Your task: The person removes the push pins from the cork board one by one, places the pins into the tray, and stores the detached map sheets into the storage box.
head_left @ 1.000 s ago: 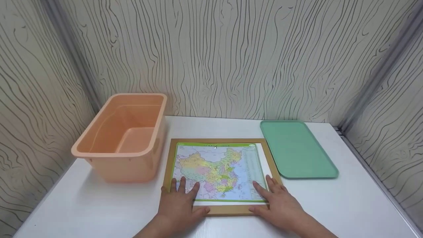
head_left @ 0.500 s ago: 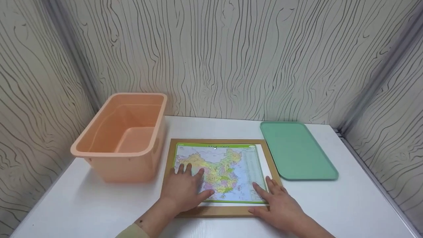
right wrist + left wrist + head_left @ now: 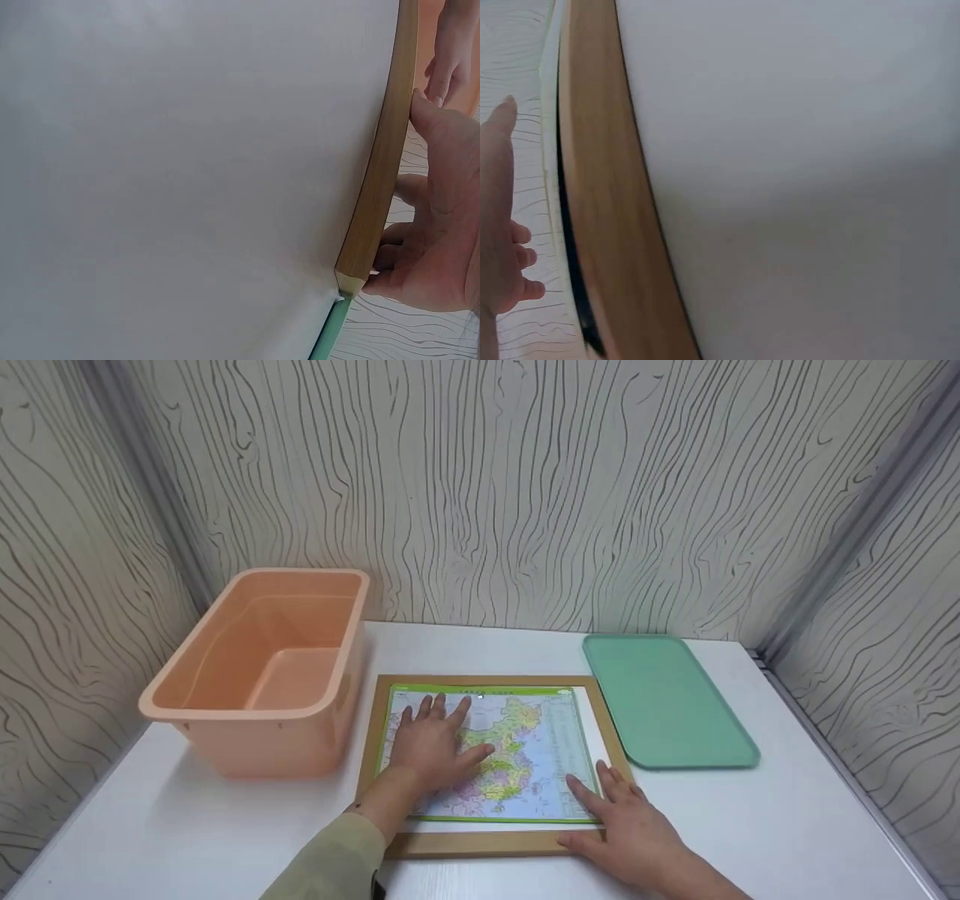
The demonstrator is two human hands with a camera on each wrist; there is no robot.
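A colourful map sheet (image 3: 517,757) with a green border lies inside a flat wooden frame (image 3: 367,765) on the white table (image 3: 787,825). My left hand (image 3: 435,739) lies flat on the map's left half, fingers spread and reaching toward its far edge. My right hand (image 3: 622,817) rests with straight fingers on the frame's near right corner, fingertips touching the map's edge. The right wrist view shows the frame's edge (image 3: 379,180) with that hand (image 3: 435,225) against it. The left wrist view shows the frame's edge (image 3: 607,225) and my left hand (image 3: 499,217).
An empty peach plastic bin (image 3: 259,667) stands left of the frame. A green tray (image 3: 664,701) lies to the right, near the table's back corner. Wood-grain walls close in the back and both sides.
My left hand has slid from the frame's near left corner up across the map toward its far edge. The right hand has stayed at the near right corner.
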